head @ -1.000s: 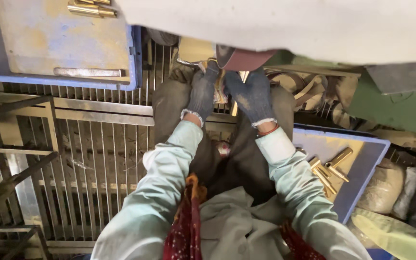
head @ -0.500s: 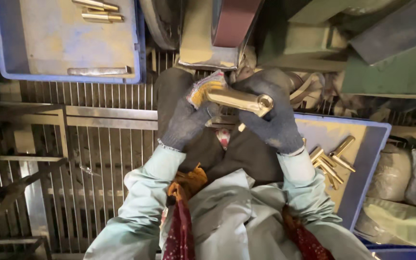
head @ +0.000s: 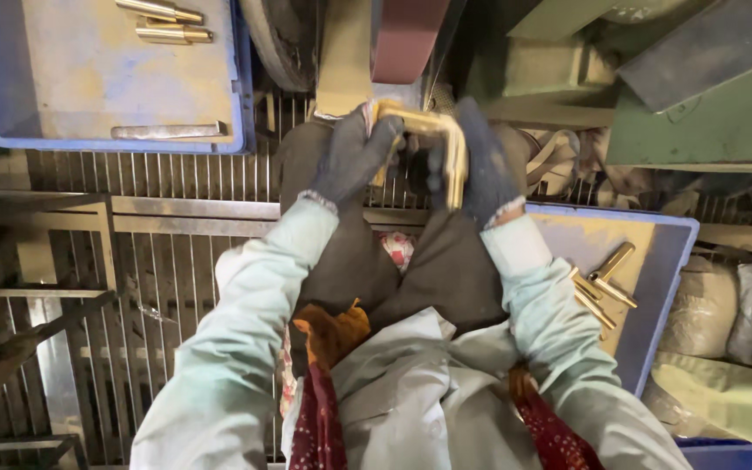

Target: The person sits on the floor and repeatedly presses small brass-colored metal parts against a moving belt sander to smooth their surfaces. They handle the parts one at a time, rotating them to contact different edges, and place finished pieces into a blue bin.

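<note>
Brass bent piece (head: 442, 139) held up near the belt (head: 406, 35), just far of the knees. Far left, blue tray (head: 10, 130) with brass rods (head: 171, 33). Left hand (head: 354, 157), gloved, grip clamped on the piece's left end. Right hand (head: 480, 165), gloved, closed around its right leg. Right, second blue tray (head: 654, 287) holding brass parts (head: 600, 283).
</note>
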